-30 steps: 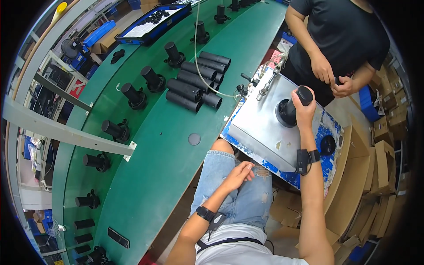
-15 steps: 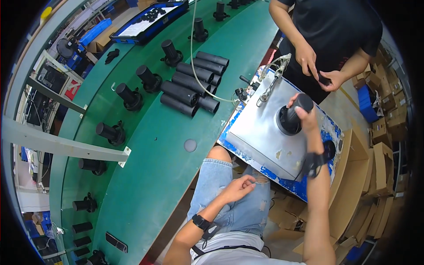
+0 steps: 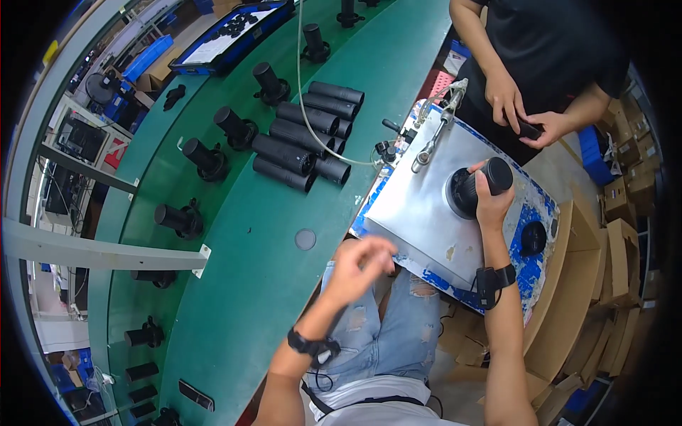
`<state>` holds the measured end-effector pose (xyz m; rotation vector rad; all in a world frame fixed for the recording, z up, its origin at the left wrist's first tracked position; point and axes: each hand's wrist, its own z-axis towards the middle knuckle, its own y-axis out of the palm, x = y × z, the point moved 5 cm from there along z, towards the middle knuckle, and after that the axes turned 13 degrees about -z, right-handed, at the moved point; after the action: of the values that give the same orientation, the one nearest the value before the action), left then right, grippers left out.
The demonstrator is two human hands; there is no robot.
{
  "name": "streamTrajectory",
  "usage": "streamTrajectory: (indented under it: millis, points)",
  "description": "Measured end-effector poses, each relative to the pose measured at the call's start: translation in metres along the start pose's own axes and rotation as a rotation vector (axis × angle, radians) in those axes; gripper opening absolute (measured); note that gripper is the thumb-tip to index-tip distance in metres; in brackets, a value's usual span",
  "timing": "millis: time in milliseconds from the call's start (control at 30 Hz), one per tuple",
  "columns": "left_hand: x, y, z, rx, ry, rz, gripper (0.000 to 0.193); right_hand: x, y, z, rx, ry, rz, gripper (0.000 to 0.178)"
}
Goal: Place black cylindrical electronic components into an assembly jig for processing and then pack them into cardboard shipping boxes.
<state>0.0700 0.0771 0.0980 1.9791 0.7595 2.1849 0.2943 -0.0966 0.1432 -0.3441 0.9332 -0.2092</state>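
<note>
My right hand (image 3: 492, 204) is wrapped around a black cylinder (image 3: 500, 172), which tilts up from a wider black base (image 3: 462, 195) on the silver metal box (image 3: 419, 206). Its round end points up and toward the right. In front of the box's near left corner, my left hand (image 3: 357, 268) is raised with loosely curled fingers apart, holding nothing. On the blue board (image 3: 547, 206) beneath the box, a round black part (image 3: 533, 237) lies to the right of my right forearm.
Black ribbed tubes (image 3: 283, 150) are stacked on the green table (image 3: 270, 284), near a flat disc (image 3: 305, 239). Several black cylinder assemblies (image 3: 206, 160) line the left belt. Across the box, a co-worker's hands (image 3: 522, 124) hold a small black part. Cardboard boxes (image 3: 568, 284) stand at right.
My left hand has risen from over my lap toward the box's near corner. My right hand still grips the black cylinder, now tipped slightly further to the right.
</note>
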Motion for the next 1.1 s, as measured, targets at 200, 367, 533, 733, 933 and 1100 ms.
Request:
streamTrajectory:
  millis: [200, 367, 533, 733, 933, 1100]
  points:
    - [0.047, -0.020, 0.183, 0.143, 0.591, 0.767, 0.022, -0.004, 0.007, -0.002, -0.040, -0.034, 0.044, 0.015]
    - [0.006, -0.039, 0.277, -0.101, 0.191, 1.344, 0.039, 0.004, 0.007, -0.005, -0.066, -0.014, 0.157, 0.023]
    - [-0.026, -0.038, 0.282, -0.198, -0.115, 1.416, 0.035, 0.004, 0.007, 0.004, -0.174, -0.032, 0.258, 0.030]
    - [-0.026, -0.041, 0.284, -0.133, -0.033, 1.253, 0.029, 0.006, 0.008, 0.007, -0.176, -0.027, 0.277, 0.032]
    - [-0.025, -0.055, 0.288, -0.211, -0.193, 1.165, 0.036, -0.007, 0.003, 0.008, -0.058, -0.071, 0.244, 0.030]
    - [0.083, -0.032, 0.216, 0.127, 0.441, 0.329, 0.026, -0.181, -0.076, 0.057, -0.242, -0.184, 0.478, 0.066]
